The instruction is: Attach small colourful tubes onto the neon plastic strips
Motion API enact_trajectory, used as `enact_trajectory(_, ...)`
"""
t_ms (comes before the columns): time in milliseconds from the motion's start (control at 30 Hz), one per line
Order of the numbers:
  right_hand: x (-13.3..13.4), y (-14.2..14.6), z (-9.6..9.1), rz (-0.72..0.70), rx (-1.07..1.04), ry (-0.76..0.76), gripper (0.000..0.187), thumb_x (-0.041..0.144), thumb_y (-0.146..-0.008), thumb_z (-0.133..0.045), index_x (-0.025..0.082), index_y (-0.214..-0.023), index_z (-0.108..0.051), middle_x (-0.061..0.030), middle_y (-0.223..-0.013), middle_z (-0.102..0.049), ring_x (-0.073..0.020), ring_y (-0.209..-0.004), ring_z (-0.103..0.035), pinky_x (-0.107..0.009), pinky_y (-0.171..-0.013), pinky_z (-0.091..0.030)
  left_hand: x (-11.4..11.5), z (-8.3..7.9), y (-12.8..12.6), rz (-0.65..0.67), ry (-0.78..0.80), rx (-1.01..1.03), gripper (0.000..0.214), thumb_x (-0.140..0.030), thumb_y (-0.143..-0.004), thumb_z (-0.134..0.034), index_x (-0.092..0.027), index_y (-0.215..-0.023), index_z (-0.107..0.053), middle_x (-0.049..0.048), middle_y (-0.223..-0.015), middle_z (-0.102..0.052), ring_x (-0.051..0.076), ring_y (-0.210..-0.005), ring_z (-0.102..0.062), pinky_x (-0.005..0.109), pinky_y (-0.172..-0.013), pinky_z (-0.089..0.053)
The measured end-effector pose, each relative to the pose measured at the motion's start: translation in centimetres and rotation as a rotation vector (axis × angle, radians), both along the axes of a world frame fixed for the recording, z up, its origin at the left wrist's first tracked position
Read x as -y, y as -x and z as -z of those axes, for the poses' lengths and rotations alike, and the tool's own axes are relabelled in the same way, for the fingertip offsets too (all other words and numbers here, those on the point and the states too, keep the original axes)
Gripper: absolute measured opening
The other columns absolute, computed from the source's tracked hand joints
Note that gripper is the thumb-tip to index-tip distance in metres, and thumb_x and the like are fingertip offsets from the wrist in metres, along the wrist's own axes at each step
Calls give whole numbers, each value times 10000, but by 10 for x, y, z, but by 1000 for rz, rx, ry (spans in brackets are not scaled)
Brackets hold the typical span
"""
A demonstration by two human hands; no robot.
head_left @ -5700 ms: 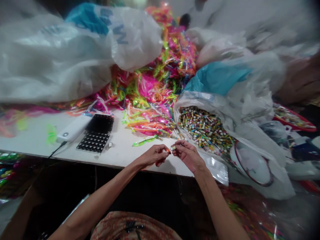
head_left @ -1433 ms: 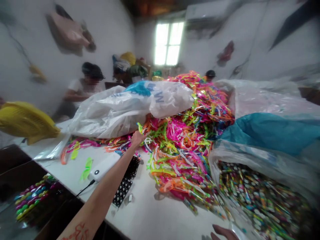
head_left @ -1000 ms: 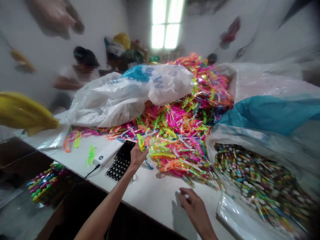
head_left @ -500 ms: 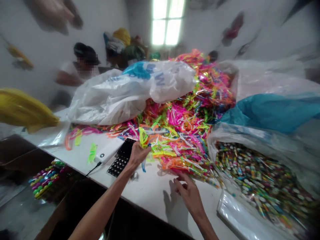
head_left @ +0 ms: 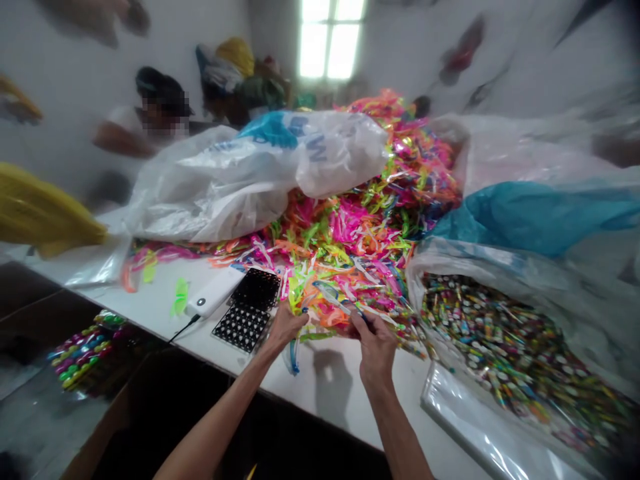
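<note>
My left hand (head_left: 285, 327) is closed on a bunch of coloured plastic strips (head_left: 300, 313) lifted just above the white table (head_left: 330, 390); a blue strip dangles below it. My right hand (head_left: 373, 340) is closed, pinching the other end of the same bunch. Both hands hover at the near edge of a large heap of neon plastic strips (head_left: 360, 227). To the right, an open plastic bag (head_left: 505, 327) holds many small coloured pieces.
A white power bank (head_left: 215, 300) with a cable and a black perforated tray (head_left: 250, 310) lie left of my hands. A big white bag (head_left: 240, 180) rests on the heap. A person (head_left: 145, 127) sits across the table. Coloured beads (head_left: 80, 347) lie lower left.
My left hand pulled a bunch of strips from the heap toward me. My right hand rose from the table and took hold of the bunch.
</note>
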State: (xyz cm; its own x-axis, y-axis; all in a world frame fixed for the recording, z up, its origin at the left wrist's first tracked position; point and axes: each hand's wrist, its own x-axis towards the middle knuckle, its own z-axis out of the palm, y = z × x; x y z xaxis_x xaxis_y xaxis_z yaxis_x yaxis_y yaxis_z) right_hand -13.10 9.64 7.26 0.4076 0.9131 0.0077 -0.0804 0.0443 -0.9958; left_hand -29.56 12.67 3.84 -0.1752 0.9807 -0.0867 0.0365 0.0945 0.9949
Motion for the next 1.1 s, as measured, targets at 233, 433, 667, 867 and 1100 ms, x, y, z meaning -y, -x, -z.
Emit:
enact_trajectory(233, 14, 41, 33, -379, -18, 109, 361, 387, -768, -540, 132, -1022, -566, -18, -691, -584, -123, -552, -524, -239, -508, -439, 14, -13, -2, 140, -46, 323, 417, -259, -588, -697, -106, -966, -610, 75, -843, -650, 161, -704, -594, 241, -629, -480)
enact_trajectory(433, 14, 59, 33, -508, 371, 18, 358, 285, -816, -413, 155, -1115, -558, -23, -725, -581, -138, -587, -530, -267, -586, -465, 5, -22, 1, -56, -36, 282, 347, -193, -493, -732, -101, -816, -641, 37, -749, -652, 145, -638, -586, 221, -590, -472)
enact_trajectory(667, 37, 43, 32, -603, 1066, 56, 461, 241, -751, -510, 240, -1210, -468, -58, -1223, -466, -186, -898, -565, -281, -739, -431, 4, -22, 20, -216, -18, 330, 283, -190, -464, -722, -100, -708, -611, -23, -588, -586, 89, -475, -504, 191, -469, -408)
enact_trajectory(867, 25, 59, 29, -621, 1378, 54, 286, 187, -802, -416, 215, -1068, -517, -71, -1068, -507, -187, -866, -551, -252, -629, -377, 15, -29, 33, -111, 53, 453, 381, -215, -425, -770, -110, -761, -624, 4, -653, -619, 120, -531, -551, 237, -538, -463)
enact_trajectory(1100, 44, 26, 23, -710, 1398, -6, 223, 139, -811, -403, 226, -972, -531, -39, -1020, -518, -170, -916, -510, -239, -658, -330, 41, -27, 27, 92, 230, 117, 189, -159, -456, -702, -94, -612, -617, 5, -549, -572, 96, -472, -490, 180, -434, -373)
